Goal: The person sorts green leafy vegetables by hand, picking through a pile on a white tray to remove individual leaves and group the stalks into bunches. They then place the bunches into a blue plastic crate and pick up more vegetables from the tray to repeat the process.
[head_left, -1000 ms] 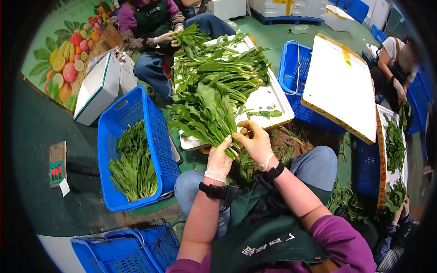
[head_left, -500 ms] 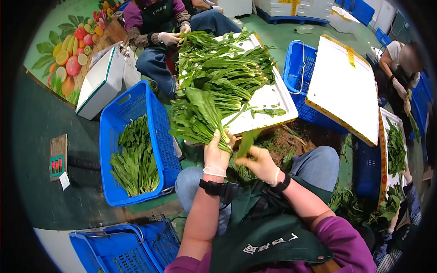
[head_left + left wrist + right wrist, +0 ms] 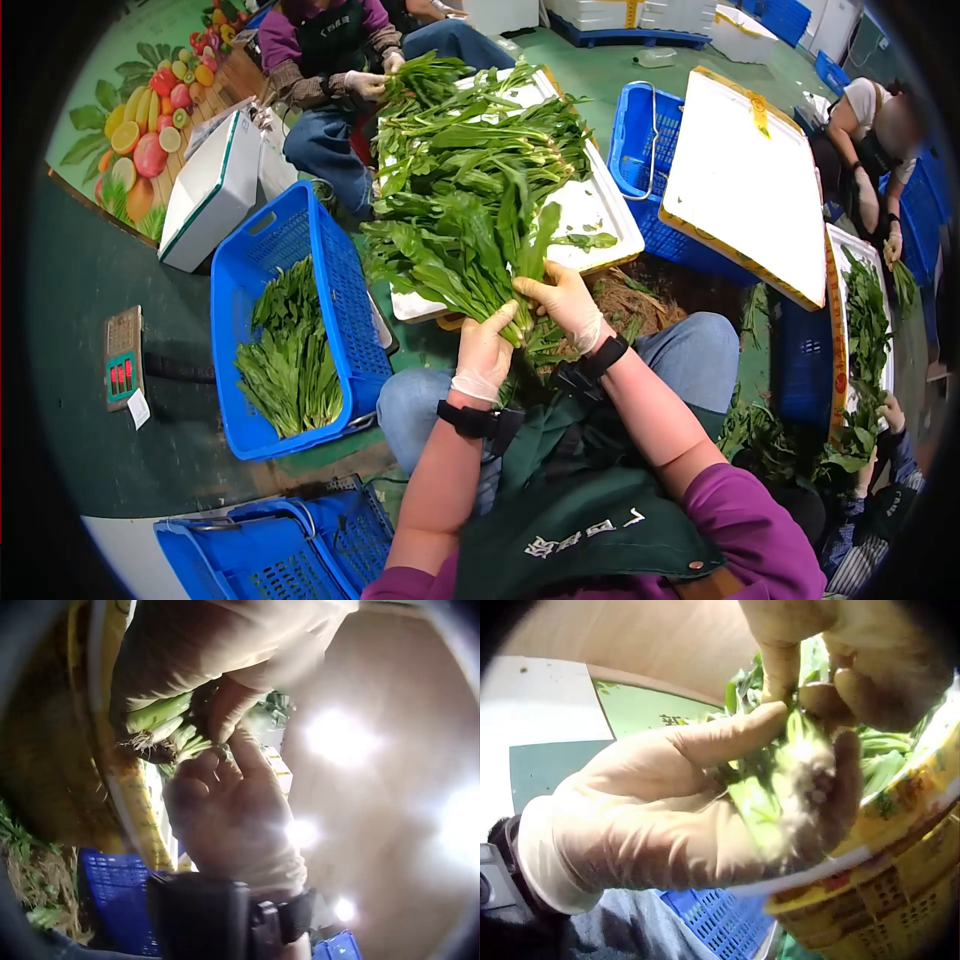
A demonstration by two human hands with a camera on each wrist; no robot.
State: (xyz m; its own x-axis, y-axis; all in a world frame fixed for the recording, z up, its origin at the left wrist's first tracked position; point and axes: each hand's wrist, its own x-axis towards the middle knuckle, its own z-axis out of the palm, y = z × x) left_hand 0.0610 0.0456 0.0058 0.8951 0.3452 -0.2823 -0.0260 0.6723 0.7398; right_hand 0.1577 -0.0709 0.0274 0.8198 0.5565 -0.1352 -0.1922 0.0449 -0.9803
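In the head view, my gloved left hand (image 3: 483, 355) grips a bunch of long-leaved greens (image 3: 455, 260) by its stems, leaves fanned away from me. My gloved right hand (image 3: 568, 308) is at the bunch's right side, thumb and finger pinching a leafy stem whose leaf (image 3: 540, 240) stands above them. Pale, rooty stem ends (image 3: 802, 776) show inside the left hand (image 3: 652, 810) in the right wrist view. The left wrist view has the right hand's fingertips (image 3: 238, 746) close to the left hand's thumb. More greens (image 3: 470, 150) lie piled on a white foam lid (image 3: 610, 215) beyond.
A blue basket (image 3: 350, 330) with neatly laid greens (image 3: 290, 370) stands at left, near a scale display (image 3: 122, 375). To the right are another blue basket (image 3: 640, 150) and a white foam board (image 3: 745, 190). Other people work across and at right. Trimmings (image 3: 635, 310) lie below.
Half a second ago my right hand was lower, apart from the bunch, with a blurred leaf; now it is back against the bunch. My left hand kept its grip on the greens.
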